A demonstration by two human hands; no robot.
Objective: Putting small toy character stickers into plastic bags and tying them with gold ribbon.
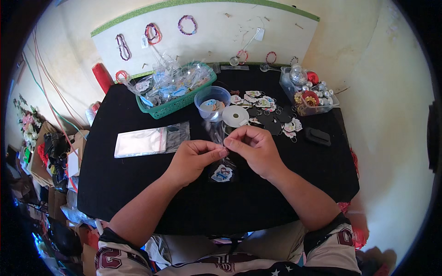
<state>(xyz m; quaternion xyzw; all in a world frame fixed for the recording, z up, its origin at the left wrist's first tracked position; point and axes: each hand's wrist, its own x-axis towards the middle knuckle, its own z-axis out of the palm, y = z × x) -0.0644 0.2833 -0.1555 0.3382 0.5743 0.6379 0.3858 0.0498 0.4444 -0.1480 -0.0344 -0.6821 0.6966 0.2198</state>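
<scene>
A clear plastic bag (214, 130) stands gathered between my hands, its neck pinched at mid-height. Inside its lower part lies a white-edged printed cutout (222, 173) with a blue design. My left hand (197, 159) grips the gathered neck between thumb and forefinger. From the other side, my right hand (256, 149) pinches at the same spot; what lies between its fingertips is too small to make out. Just behind the right hand is a white spool (235, 116), partly covered by the fingers.
Left of the hands lies a stack of clear bags (141, 143). Behind stand a green basket (179, 101) of filled bags and a plastic tub (212, 90) of cutouts. Keyring tags (267, 117), a black object (317, 136) and a clear box (324, 109) of baubles are to the right.
</scene>
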